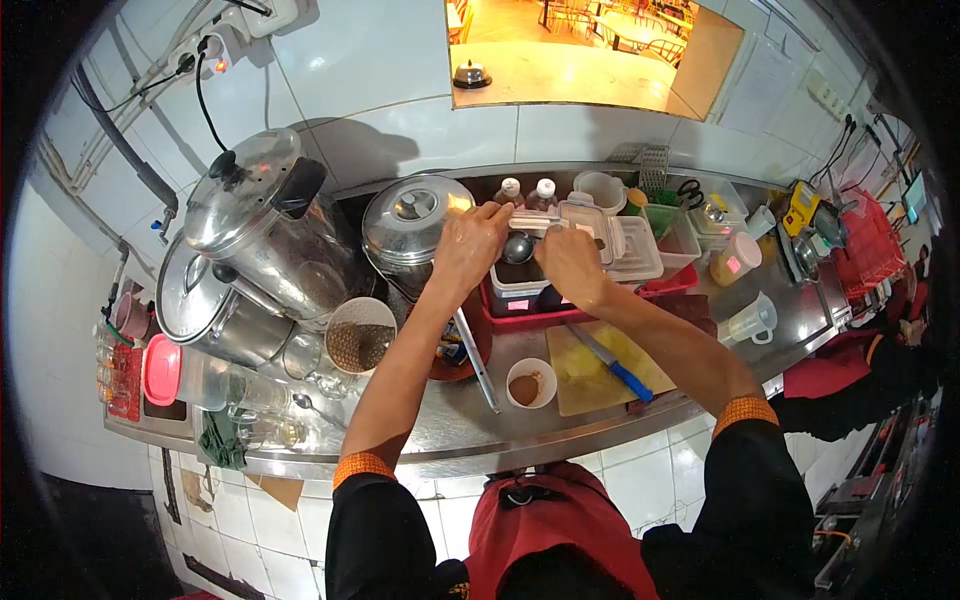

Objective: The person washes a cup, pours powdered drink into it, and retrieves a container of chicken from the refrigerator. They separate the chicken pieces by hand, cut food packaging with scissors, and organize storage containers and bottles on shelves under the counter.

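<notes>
I can't read any text; pink labels (517,305) at centre and jar label (734,265) at right, illegible.

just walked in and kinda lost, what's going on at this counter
A person has both hands, left and right, over a plastic container, with a metal scoop between them. Exactly what each hand grips is hard to make out. Nearer the person, a white cup with brown powder in it stands beside a cutting board, where a blue-handled knife lies.
</notes>
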The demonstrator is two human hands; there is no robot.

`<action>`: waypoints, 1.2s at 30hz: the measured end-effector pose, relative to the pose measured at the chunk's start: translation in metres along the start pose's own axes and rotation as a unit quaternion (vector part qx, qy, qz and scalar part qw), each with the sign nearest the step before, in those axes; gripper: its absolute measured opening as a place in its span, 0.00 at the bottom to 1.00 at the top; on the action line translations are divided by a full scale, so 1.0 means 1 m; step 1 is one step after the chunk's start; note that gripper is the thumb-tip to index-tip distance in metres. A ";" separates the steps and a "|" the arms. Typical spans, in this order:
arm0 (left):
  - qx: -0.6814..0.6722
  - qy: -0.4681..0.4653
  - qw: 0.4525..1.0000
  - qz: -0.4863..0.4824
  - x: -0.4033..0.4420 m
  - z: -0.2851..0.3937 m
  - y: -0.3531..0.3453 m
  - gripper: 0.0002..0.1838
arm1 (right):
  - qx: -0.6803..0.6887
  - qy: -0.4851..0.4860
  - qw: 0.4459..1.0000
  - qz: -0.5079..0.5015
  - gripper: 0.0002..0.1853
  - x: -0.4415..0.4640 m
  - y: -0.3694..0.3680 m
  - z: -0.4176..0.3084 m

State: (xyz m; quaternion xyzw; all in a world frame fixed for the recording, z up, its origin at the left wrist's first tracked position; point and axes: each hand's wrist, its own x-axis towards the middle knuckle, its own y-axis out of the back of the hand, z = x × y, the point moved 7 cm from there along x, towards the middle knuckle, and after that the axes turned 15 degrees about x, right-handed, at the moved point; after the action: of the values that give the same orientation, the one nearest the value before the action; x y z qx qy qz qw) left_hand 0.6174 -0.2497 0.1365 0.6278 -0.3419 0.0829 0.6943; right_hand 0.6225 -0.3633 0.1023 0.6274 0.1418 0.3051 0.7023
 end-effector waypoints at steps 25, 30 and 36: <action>0.029 -0.033 0.999 -0.004 -0.011 0.012 -0.002 0.14 | 0.171 -0.067 0.979 -0.092 0.11 -0.135 0.070 -0.008; 0.013 -0.046 0.999 -0.023 -0.036 0.024 -0.020 0.13 | 0.304 -0.118 0.945 -0.002 0.14 -0.199 0.034 -0.026; -0.031 -0.027 0.999 -0.026 -0.052 0.024 -0.027 0.14 | 0.409 -0.124 0.897 0.111 0.16 -0.242 -0.022 -0.027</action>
State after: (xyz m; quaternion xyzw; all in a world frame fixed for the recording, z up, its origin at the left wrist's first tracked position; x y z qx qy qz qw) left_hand 0.5844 -0.2612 0.0838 0.6164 -0.3465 0.0371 0.7061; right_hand 0.4255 -0.4894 0.0323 0.9039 0.0955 0.2155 0.3570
